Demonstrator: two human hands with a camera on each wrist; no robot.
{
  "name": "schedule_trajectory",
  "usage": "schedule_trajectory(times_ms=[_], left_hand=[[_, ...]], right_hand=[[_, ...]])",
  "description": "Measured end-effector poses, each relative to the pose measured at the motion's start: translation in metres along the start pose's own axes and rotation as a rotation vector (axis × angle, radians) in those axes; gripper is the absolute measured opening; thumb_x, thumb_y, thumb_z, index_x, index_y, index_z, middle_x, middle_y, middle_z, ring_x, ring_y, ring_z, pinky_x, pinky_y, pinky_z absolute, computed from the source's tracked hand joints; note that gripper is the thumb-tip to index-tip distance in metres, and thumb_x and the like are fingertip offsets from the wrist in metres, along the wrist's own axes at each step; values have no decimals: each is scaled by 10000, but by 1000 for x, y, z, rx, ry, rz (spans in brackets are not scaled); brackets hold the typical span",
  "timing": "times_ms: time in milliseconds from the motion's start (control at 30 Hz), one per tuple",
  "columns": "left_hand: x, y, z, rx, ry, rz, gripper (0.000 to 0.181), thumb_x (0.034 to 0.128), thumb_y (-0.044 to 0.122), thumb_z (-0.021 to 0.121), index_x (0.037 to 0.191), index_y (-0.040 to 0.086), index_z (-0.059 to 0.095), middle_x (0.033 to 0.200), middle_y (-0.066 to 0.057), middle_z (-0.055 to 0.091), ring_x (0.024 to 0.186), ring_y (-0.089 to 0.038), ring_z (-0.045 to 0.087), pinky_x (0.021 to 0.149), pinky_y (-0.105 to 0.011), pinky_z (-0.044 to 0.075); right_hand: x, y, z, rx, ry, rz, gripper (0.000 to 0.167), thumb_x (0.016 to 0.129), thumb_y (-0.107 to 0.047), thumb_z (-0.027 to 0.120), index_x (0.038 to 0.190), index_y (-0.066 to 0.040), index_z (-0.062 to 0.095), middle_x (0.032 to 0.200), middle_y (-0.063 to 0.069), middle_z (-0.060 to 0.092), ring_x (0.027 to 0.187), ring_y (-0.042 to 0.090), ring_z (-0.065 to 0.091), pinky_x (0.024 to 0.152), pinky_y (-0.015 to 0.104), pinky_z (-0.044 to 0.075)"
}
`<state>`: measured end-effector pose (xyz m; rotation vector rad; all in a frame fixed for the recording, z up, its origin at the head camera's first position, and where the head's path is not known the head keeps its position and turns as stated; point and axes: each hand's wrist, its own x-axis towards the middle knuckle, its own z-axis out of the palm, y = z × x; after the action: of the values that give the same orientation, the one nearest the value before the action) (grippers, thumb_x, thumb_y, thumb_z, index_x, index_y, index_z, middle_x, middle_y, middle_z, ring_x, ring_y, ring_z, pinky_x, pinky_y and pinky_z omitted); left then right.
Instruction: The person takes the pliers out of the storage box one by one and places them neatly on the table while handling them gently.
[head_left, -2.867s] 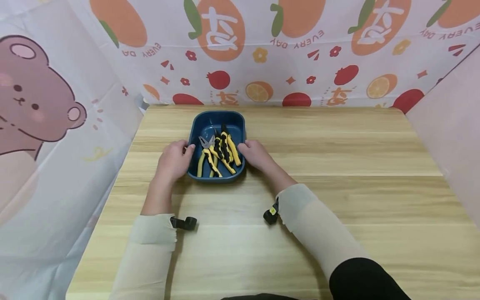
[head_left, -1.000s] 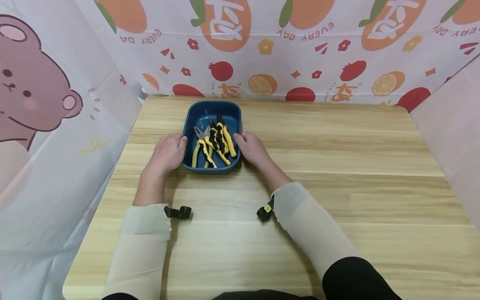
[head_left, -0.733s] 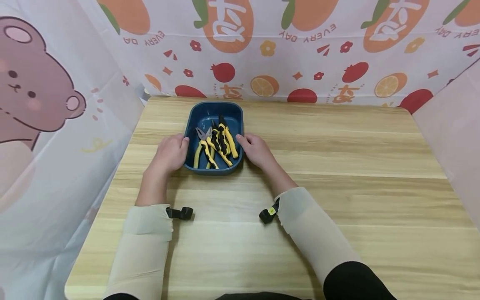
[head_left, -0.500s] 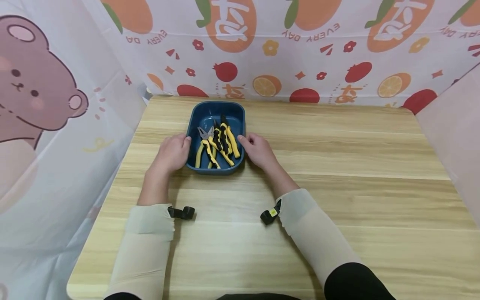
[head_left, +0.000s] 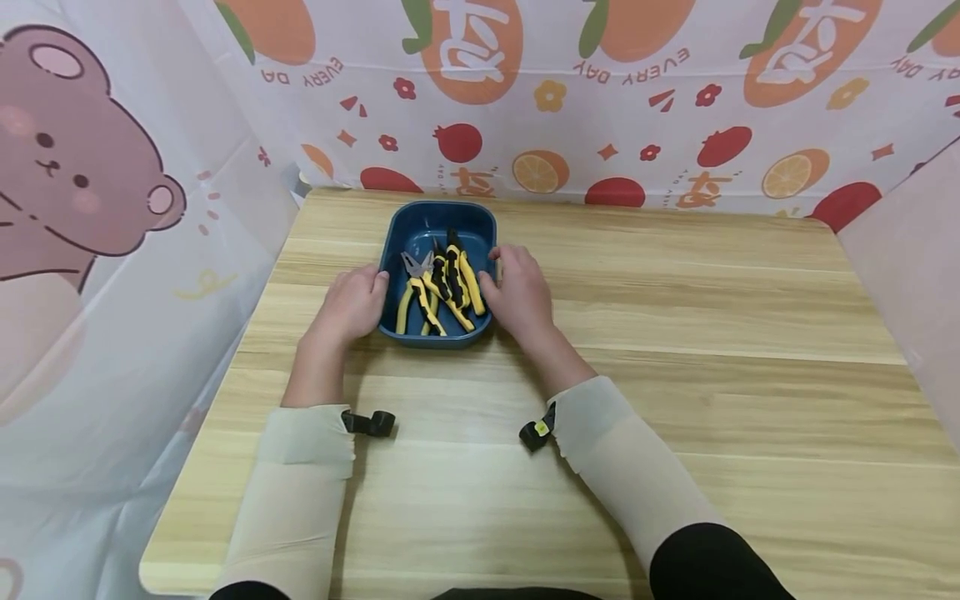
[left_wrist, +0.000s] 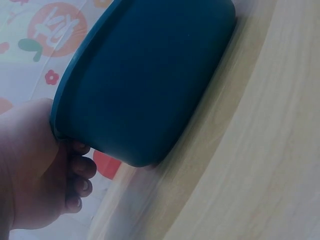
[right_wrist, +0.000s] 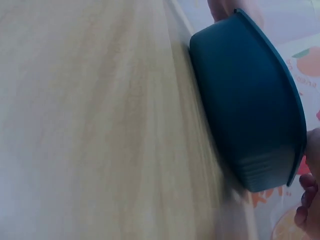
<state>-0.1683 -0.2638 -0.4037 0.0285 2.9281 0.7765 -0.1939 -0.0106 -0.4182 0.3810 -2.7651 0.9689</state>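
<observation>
A dark blue plastic bin (head_left: 437,340) stands near the table's back edge, left of centre. Inside it lie several pliers with yellow-and-black handles. One pair of pliers (head_left: 417,268) has bare silver jaws spread apart; the others are darker at the tips and overlap. My left hand (head_left: 351,302) grips the bin's left rim, thumb on top, with its fingers curled under the rim in the left wrist view. At the right rim my right hand (head_left: 521,292) has thumb and forefinger spread apart. In the right wrist view it touches the bin's rim, its other fingers loosely bent away from the wall.
The wooden table (head_left: 697,358) stretches to the right and front. A fruit-print cloth (head_left: 570,100) hangs behind it, and a bear-print cloth (head_left: 90,333) hangs on the left. Small black wrist cameras (head_left: 381,423) sit at both cuffs.
My right hand has loosened: its forefinger has lifted and spread from the thumb, where it pinched the rim before. My left hand keeps its grip. The head view has shifted slightly.
</observation>
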Motion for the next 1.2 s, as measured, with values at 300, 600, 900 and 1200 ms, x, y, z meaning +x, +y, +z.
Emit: schedule_trajectory(times_ms=[300, 600, 900, 1200], left_hand=[[1, -1, 3, 4, 4, 12, 472, 1074, 300, 220, 1097, -26, 561, 1232, -265, 583, 1224, -448, 475, 1075, -571, 309], [2, 1, 6, -5, 2, 8, 471, 1074, 301, 235, 1159, -27, 562, 1266, -253, 578, 1236, -435, 469, 1072, -568, 322], [1, 1, 6, -15, -4, 6, 483, 1074, 315, 225, 1164, -19, 562, 1250, -247, 580, 1222, -433, 491, 1033, -580, 358], [0, -2, 1, -29, -19, -13, 520, 1075, 343, 207, 1235, -30, 532, 1314, -257, 544, 1260, -432, 469, 1055, -588, 346]], right_hand=[[1, -35, 10, -302, -63, -304, 323, 958, -379, 585, 1153, -134, 664, 1032, 40, 656, 882, 213, 550, 741, 321, 471], [9, -55, 26, -453, -350, -111, 720, 886, -731, 456, 1358, -198, 569, 1347, 93, 530, 1131, 254, 514, 913, 421, 489], [13, -60, 37, -533, -434, -40, 860, 800, -839, 443, 1454, -281, 481, 1492, 132, 390, 1264, 306, 430, 999, 478, 428], [16, -66, 38, -568, -449, -54, 908, 769, -852, 476, 1465, -270, 468, 1492, 117, 380, 1263, 287, 408, 1007, 437, 435]])
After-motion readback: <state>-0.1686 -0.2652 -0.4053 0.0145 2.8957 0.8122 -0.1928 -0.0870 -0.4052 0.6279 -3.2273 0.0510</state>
